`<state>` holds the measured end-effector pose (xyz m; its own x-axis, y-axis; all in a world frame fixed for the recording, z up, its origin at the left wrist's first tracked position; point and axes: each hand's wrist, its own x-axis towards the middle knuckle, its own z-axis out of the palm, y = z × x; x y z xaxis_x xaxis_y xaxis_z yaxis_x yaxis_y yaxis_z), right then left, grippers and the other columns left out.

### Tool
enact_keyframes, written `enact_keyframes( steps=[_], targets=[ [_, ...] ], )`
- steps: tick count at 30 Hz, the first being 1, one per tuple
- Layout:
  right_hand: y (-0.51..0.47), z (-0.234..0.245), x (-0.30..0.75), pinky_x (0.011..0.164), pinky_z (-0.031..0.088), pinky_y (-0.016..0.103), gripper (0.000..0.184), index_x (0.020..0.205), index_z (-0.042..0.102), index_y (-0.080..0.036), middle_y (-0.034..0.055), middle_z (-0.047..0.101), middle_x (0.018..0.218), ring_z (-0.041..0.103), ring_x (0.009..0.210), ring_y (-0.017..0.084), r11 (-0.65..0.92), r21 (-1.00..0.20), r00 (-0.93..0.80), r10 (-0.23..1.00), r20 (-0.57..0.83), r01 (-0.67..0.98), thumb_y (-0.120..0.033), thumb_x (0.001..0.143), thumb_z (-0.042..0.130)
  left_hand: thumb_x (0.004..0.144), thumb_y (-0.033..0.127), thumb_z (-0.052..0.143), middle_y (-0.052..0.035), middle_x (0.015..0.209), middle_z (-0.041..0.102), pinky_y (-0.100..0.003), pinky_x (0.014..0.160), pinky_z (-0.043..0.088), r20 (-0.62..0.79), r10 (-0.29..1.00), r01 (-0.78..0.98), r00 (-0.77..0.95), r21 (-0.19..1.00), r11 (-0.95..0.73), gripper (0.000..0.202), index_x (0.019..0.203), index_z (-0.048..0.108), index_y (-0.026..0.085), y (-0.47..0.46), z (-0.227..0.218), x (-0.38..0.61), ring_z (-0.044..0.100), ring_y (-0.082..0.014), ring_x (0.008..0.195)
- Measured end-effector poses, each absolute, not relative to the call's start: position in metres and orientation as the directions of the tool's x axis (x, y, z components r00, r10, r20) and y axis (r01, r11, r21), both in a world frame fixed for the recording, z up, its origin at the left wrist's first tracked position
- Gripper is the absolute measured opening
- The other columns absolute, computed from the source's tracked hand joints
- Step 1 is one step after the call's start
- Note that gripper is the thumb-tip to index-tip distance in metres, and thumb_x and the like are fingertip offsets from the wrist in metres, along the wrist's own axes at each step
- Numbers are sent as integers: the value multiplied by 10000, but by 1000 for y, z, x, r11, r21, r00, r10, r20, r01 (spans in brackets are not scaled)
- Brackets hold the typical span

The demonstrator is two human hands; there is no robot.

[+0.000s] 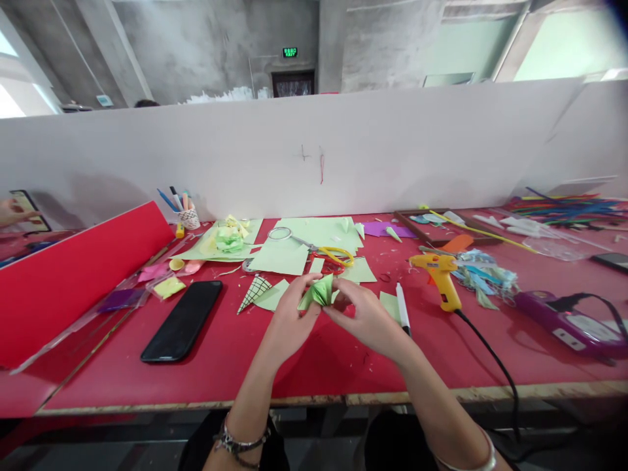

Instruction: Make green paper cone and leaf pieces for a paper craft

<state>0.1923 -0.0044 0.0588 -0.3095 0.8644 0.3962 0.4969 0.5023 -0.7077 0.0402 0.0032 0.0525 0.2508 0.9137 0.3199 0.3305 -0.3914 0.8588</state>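
A small folded piece of light green paper point(320, 292) is held just above the red table point(235, 353), in front of me. My left hand point(289, 320) pinches its left side with thumb and fingers. My right hand point(366, 314) pinches its right side, fingers curled. Both hands meet at the paper. Green paper sheets point(314, 239) lie flat behind them, with yellow-handled scissors point(326, 252) on top. A paper cone with a grid pattern point(254, 290) lies left of my hands.
A black phone point(182, 320) lies at left, a yellow glue gun point(441, 278) with its black cord at right, a white marker point(402, 304) beside my right hand. A red board point(73, 275) leans at left. A white partition point(314, 150) closes the back. Another person's hand point(14, 210) shows far left.
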Motion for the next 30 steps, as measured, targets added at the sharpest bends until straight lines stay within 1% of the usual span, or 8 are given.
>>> enact_keyframes(
  steps=[6,10,12,16,19,24,26,30],
  targets=[
    [-5,58,188,587,398,236,106,863,508,-198,20,546,795,509,657,130,507,-655,-311,862,401,560,-161,796,435,780,181,433,-52,1077,532,-248,706,465,228,941,210,248,936,-282,313,1088,483,207,4,53,41,545,-144,863],
    [-5,60,188,600,394,237,119,857,522,-186,32,547,788,508,677,139,536,-631,-308,843,441,561,-152,817,415,751,225,528,-49,1012,548,-253,758,464,187,926,25,327,978,-206,364,1105,453,185,3,55,40,539,-132,865],
    [-4,60,189,609,394,241,127,837,532,-182,40,549,781,509,694,147,555,-619,-306,829,468,555,-161,829,408,749,253,546,-56,1023,546,-268,775,466,174,921,-23,349,984,-177,387,1116,446,180,3,56,38,536,-138,885],
    [-4,61,191,636,395,248,161,874,550,-192,44,562,799,515,725,153,587,-607,-325,807,493,536,-165,847,393,770,331,528,-58,1109,517,-271,741,487,198,930,78,310,970,-232,329,1072,492,207,0,61,34,545,-156,900],
    [-3,61,194,626,386,245,172,847,550,-186,33,558,767,506,700,145,578,-595,-342,814,470,558,-180,860,379,797,364,483,-43,1074,536,-258,709,496,227,933,191,279,939,-286,287,1044,517,220,-3,66,34,564,-153,858],
    [-4,62,194,582,376,237,147,786,524,-183,17,536,722,491,656,136,554,-576,-333,828,450,601,-198,854,394,813,378,451,-40,1010,538,-244,656,488,259,929,254,265,910,-326,269,1007,528,208,-2,64,37,570,-131,743],
    [-6,63,192,595,389,245,152,846,529,-188,30,546,774,505,688,143,553,-569,-342,830,441,609,-188,855,377,812,382,450,-47,975,536,-251,653,478,266,931,285,249,899,-332,272,987,538,195,1,60,40,560,-133,723],
    [-13,63,188,660,416,278,247,1016,499,-180,74,544,951,522,798,169,548,-517,-378,834,402,658,-107,807,390,790,356,485,-59,926,542,-286,756,443,308,932,308,190,883,-354,260,960,559,175,3,53,49,530,-171,845]
  ],
)
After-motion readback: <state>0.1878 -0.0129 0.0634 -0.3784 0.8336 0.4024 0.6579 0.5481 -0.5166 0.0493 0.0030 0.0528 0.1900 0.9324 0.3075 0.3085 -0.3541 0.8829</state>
